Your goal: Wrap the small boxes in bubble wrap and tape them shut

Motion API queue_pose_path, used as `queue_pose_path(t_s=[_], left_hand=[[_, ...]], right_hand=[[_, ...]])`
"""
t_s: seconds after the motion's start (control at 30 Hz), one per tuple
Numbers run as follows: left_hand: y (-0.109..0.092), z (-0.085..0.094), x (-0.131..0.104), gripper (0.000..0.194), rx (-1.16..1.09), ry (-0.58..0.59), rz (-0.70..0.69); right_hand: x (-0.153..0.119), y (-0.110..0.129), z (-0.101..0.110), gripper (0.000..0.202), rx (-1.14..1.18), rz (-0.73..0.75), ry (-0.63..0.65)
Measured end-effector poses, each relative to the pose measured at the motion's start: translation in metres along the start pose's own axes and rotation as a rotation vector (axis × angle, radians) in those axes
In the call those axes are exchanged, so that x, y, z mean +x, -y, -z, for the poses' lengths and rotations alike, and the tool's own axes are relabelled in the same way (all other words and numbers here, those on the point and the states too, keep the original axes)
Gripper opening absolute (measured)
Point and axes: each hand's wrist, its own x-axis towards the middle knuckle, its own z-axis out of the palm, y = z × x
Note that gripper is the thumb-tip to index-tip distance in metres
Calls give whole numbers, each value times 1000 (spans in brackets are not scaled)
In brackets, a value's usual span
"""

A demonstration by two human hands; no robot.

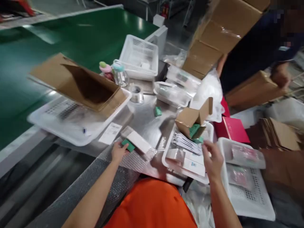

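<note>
My left hand (118, 152) is closed on a small green box (128, 145), over the near end of a bubble-wrapped white package (139, 142). Bubble wrap (123, 183) spreads beneath that package. My right hand (213, 160) is beside an open cardboard box (187, 122), its fingers slightly bent and apart, with nothing visible between them. Green boxes (194, 129) show inside the cardboard box. It stands in a white basket (165, 155) with striped slips (187, 144), white cards (193, 166) and a tape roll (175, 155).
Another green box (158, 111) and a tape roll (136, 94) lie on the metal table (147, 123). At left, a large open carton (78, 84) rests on a white basket (78, 141). A co-worker (251, 53) holds cardboard at right. Behind runs a green conveyor belt (78, 38).
</note>
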Motion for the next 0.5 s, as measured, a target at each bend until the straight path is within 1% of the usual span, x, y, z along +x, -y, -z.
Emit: queue_pose_path(t_s=[0.03,0.07,0.13,0.2,0.23,0.3,0.37,0.43,0.5], left_hand=[[0,0,-1,53,-1,10,8],[0,0,-2,53,0,21,17],[0,-1,-3,50,-1,33,35],[-1,-3,-7,50,4,30,53],[-2,-3,-10,50,11,14,66],[-5,-4,-18,47,24,-30,85],[-8,-4,-27,40,32,-57,78],[-11,-2,-35,29,42,-66,54],[-12,0,-41,20,73,-71,37]], right_hand=[[18,-19,6,30,-62,-64,-61],[34,-37,10,32,-132,-125,-70],[59,-67,7,34,-241,-210,13],[75,-83,-9,31,-313,-192,183],[81,-86,-20,29,-333,-153,264],[89,-83,-45,29,-439,-80,430],[97,-77,-66,30,-580,-67,564],[104,-73,-81,31,-665,-95,638],[110,-71,-90,30,-680,-104,678]])
